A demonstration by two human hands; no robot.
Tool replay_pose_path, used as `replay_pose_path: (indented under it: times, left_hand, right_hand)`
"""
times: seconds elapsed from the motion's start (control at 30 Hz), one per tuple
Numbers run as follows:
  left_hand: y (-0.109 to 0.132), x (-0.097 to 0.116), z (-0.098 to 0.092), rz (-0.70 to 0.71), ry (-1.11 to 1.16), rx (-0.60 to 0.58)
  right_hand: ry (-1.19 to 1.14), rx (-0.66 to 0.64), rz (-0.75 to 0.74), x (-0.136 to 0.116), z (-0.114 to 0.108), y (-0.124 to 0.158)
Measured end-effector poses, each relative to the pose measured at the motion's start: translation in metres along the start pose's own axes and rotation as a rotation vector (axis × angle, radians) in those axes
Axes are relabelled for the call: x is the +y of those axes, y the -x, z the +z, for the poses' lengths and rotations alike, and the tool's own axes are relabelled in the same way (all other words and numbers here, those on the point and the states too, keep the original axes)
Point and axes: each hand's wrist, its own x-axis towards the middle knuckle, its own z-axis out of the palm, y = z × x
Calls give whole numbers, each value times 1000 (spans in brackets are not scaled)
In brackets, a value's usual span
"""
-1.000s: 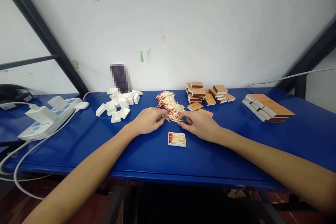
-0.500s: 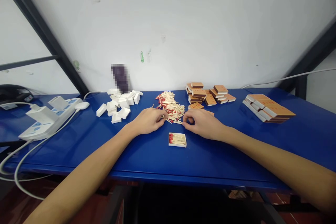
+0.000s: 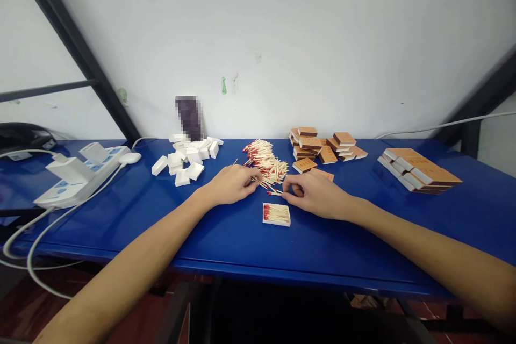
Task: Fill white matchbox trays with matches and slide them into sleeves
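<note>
A loose pile of red-tipped matches lies in the middle of the blue table. My left hand rests at the pile's near left edge, fingers curled and pinching a few matches. My right hand sits at the pile's near right edge, its fingertips pinched on matches too. Just in front of both hands lies an open white tray filled with matches.
White empty trays are heaped at the back left. Orange box sleeves are stacked behind the matches, and closed boxes lie in a row at the right. A power strip with plugs and cables occupies the left end.
Both hands stay at the pile's near edge, fingers working the matches. The right hand's fingertips have closed in toward the left hand. The camera has shifted slightly.
</note>
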Motion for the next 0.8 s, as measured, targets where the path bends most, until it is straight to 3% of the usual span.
replay_pose_path:
  times: [0.23,0.43,0.8]
  left_hand:
    - [1,1,0,41,20,13]
    - [2,10,-3,165,63,31]
    - [1,14,-3,222,82,-21]
  right_hand:
    - [-28,-22,-64,-2,-1,2]
    - [-3,3,-39,-2,0,0]
    - [-36,6,-75,4,2,-1]
